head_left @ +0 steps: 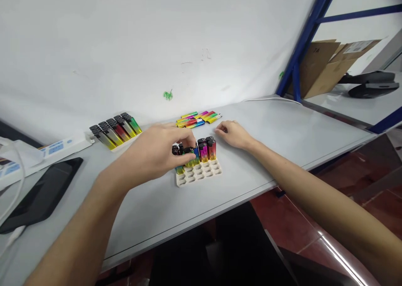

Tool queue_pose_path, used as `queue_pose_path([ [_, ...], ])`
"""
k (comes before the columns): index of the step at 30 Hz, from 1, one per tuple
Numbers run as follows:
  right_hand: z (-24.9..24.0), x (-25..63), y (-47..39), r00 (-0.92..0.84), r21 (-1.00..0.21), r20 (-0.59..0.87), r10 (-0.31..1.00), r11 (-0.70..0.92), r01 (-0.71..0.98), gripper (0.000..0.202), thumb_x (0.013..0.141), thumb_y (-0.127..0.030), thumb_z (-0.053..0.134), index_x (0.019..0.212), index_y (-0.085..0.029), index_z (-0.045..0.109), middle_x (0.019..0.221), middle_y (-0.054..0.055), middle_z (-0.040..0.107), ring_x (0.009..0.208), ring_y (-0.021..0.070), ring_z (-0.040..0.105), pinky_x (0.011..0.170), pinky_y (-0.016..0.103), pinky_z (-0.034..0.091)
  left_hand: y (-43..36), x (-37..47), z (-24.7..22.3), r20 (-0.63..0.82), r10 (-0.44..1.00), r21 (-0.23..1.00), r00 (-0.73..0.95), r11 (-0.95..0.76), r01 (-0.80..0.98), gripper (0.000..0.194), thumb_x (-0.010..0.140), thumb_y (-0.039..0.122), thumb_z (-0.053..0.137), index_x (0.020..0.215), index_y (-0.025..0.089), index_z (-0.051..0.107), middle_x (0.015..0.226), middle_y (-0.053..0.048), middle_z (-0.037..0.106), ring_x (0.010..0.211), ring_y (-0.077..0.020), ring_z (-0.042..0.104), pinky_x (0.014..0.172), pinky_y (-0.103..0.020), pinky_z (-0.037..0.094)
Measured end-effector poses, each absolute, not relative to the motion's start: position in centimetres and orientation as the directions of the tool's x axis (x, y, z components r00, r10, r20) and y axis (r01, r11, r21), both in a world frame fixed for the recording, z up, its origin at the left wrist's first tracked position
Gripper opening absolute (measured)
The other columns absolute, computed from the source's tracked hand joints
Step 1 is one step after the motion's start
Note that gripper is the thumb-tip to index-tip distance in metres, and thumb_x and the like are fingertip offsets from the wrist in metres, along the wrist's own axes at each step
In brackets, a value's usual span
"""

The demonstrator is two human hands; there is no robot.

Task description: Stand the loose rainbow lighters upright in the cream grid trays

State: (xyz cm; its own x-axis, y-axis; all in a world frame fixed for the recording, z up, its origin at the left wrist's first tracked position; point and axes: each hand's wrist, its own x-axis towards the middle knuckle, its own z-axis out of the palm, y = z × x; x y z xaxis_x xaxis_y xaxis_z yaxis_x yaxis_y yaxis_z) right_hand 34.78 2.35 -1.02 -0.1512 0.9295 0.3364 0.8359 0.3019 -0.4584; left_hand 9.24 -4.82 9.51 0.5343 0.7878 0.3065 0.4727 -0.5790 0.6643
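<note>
Pinching one upright lighter point(188, 150) by its black top, between thumb and fingers of the left hand point(153, 150), at one pale tray point(199, 179). Resting the right hand point(232, 133) on the table point(260, 124), just beyond the tray's right side, releasing the fingers into a loose curl with nothing visibly gripped. Standing with the held lighter in the tray's back part: at least four other lighters point(211, 148), including blue, magenta and red ones, partly hiding behind the fingers. Showing in front: several rows of holes, five across in the nearest row. Lying behind the tray, near the right hand: one pile of metallic casings point(190, 122), overlapping too much for an exact count. Leaning near the wall at left: a second group of lighters point(116, 132), showing five along its near face. Lying farther left: one black phone point(42, 196) and one white power strip point(59, 147). Stretching underneath: a pale grey tabletop, meeting one white wall point(125, 47) bearing two green marks. Rising at right: one blue frame point(295, 55), with cardboard point(326, 66) and a black device point(373, 85) sitting beyond. Showing below: red floor tiles point(279, 215).
</note>
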Motion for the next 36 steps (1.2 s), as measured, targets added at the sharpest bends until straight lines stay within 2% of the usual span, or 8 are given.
queue_pose_path([
  [12, -0.8, 34.8, 2.3, -0.159, -0.461, 0.323, 0.933, 0.302, 0.835, 0.020, 0.094, -0.032, 0.053, 0.084, -0.019, 0.066, 0.093, 0.006, 0.072, 0.089, 0.0208, 0.061, 0.095, 0.037, 0.041, -4.5, 8.3, 9.5, 0.313, 0.735, 0.482, 0.602, -0.669, 0.566, 0.023, 0.055, 0.030, 0.088, 0.056, 0.027, 0.065, 0.060, -0.001, 0.057, 0.062, -0.0208, 0.049, 0.052, -0.028, 0.030],
  [17, -0.8, 34.7, 2.3, -0.159, -0.456, 0.318, 0.935, 0.298, 0.838, 0.020, 0.093, -0.031, 0.053, 0.085, -0.019, 0.066, 0.094, 0.007, 0.072, 0.088, 0.0204, 0.062, 0.096, 0.037, 0.041, -4.5, 8.1, 9.1, 0.295, 0.744, 0.542, 0.599, -0.647, 0.536, 0.025, 0.052, 0.033, 0.089, 0.054, 0.027, 0.065, 0.058, 0.000, 0.057, 0.058, -0.0196, 0.049, 0.051, -0.028, 0.030],
  [22, -0.7, 34.8, 2.3, -0.169, -0.450, 0.320, 0.932, 0.307, 0.839, 0.020, 0.093, -0.031, 0.053, 0.084, -0.019, 0.066, 0.093, 0.007, 0.072, 0.088, 0.0204, 0.062, 0.093, 0.036, 0.042, -4.2, 8.1, 9.3, 0.246, 0.731, 0.458, 0.636, -0.666, 0.588, 0.020, 0.055, 0.030, 0.089, 0.064, 0.028, 0.070, 0.067, -0.002, 0.062, 0.074, -0.0247, 0.054, 0.063, -0.030, 0.038],
  [25, -0.7, 34.8, 2.2, -0.163, -0.448, 0.318, 0.934, 0.300, 0.842, 0.021, 0.093, -0.031, 0.052, 0.085, -0.019, 0.066, 0.093, 0.007, 0.071, 0.089, 0.0208, 0.061, 0.092, 0.036, 0.042, -3.2, 8.0, 9.0, 0.237, 0.759, 0.580, 0.606, -0.611, 0.538, 0.028, 0.056, 0.032, 0.089, 0.080, 0.029, 0.075, 0.087, -0.003, 0.069, 0.093, -0.0279, 0.058, 0.078, -0.033, 0.043],
  [28, -0.6, 34.8, 2.2, -0.164, -0.454, 0.316, 0.934, 0.301, 0.839, 0.020, 0.093, -0.031, 0.053, 0.084, -0.019, 0.066, 0.092, 0.007, 0.072, 0.088, 0.0210, 0.062, 0.092, 0.037, 0.042, -0.3, 7.4, 6.7, 0.349, 0.848, 0.695, 0.399, -0.520, 0.496, 0.019, 0.077, 0.037, 0.073, 0.094, 0.028, 0.074, 0.105, -0.005, 0.070, 0.101, -0.0269, 0.058, 0.090, -0.035, 0.044],
  [30, -0.6, 34.8, 2.1, -0.170, -0.457, 0.320, 0.932, 0.309, 0.834, 0.020, 0.093, -0.030, 0.053, 0.084, -0.019, 0.066, 0.093, 0.007, 0.072, 0.088, 0.0210, 0.062, 0.091, 0.037, 0.043, 2.1, 6.6, 4.1, 0.433, 0.836, 0.576, 0.337, -0.544, 0.610, 0.021, 0.087, 0.034, 0.060, 0.102, 0.025, 0.072, 0.109, -0.008, 0.069, 0.107, -0.0280, 0.056, 0.099, -0.041, 0.041],
  [32, -0.7, 34.8, 2.1, -0.175, -0.462, 0.323, 0.930, 0.316, 0.828, 0.020, 0.093, -0.030, 0.053, 0.084, -0.019, 0.066, 0.094, 0.007, 0.071, 0.088, 0.0212, 0.062, 0.091, 0.037, 0.043, 4.2, 5.7, 1.6, 0.365, 0.828, 0.379, 0.427, -0.550, 0.744, 0.028, 0.089, 0.031, 0.053, 0.109, 0.022, 0.069, 0.121, -0.010, 0.065, 0.119, -0.0311, 0.051, 0.105, -0.046, 0.037],
  [36, -0.7, 34.9, 2.0, -0.193, -0.459, 0.321, 0.927, 0.331, 0.825, 0.019, 0.093, -0.030, 0.053, 0.084, -0.019, 0.066, 0.093, 0.007, 0.072, 0.088, 0.0214, 0.062, 0.092, 0.038, 0.043, 5.8, 4.7, -0.6, 0.327, 0.854, 0.150, 0.404, -0.469, 0.870, 0.038, 0.090, 0.038, 0.049, 0.118, 0.017, 0.064, 0.118, -0.015, 0.063, 0.116, -0.0345, 0.051, 0.101, -0.049, 0.040],
])
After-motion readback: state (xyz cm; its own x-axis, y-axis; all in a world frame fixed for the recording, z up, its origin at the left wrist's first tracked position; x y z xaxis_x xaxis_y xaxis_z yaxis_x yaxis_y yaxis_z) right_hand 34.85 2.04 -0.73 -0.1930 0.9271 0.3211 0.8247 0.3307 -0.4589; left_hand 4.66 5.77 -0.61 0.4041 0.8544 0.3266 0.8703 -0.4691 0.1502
